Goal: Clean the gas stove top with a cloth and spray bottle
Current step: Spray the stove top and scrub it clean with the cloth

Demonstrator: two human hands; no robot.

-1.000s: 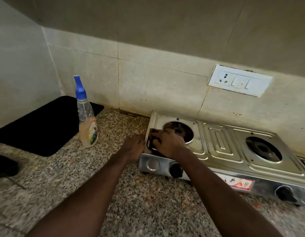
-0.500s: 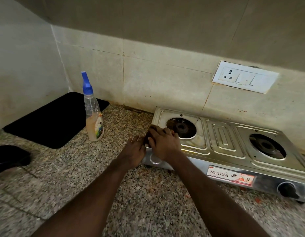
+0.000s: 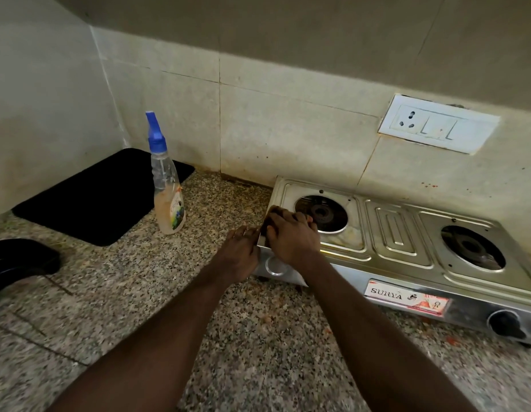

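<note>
Head view shows the right hand [image 3: 291, 236] on the front left corner of the stove [image 3: 395, 233], fingers bent over a dark cloth [image 3: 268, 223] and pressing it onto the steel just beside the left burner [image 3: 320, 214]. Little of the cloth shows, only a dark edge under the fingertips. The left hand [image 3: 242, 251] lies against the stove's left side with its fingers fairly straight and holding nothing. It is most likely there to stop the light stove sliding across the desk [image 3: 258, 337] under the rubbing. The spray bottle [image 3: 167, 197] stands upright on the desk, well apart from both hands, at the corner of a black mat [image 3: 95, 197]. It looks parked where it can be reached but will not be knocked over. A pale smear [image 3: 352, 234] to the right of the burner suggests the wiping has some way to go.

Compared with a second ago, the right hand has slid off the front edge toward the left rim, and its forearm now covers the black knob that showed then. The left hand has closed in against the stove's side. The bottle has not moved beside the mat, and only the camera has shifted.
</note>
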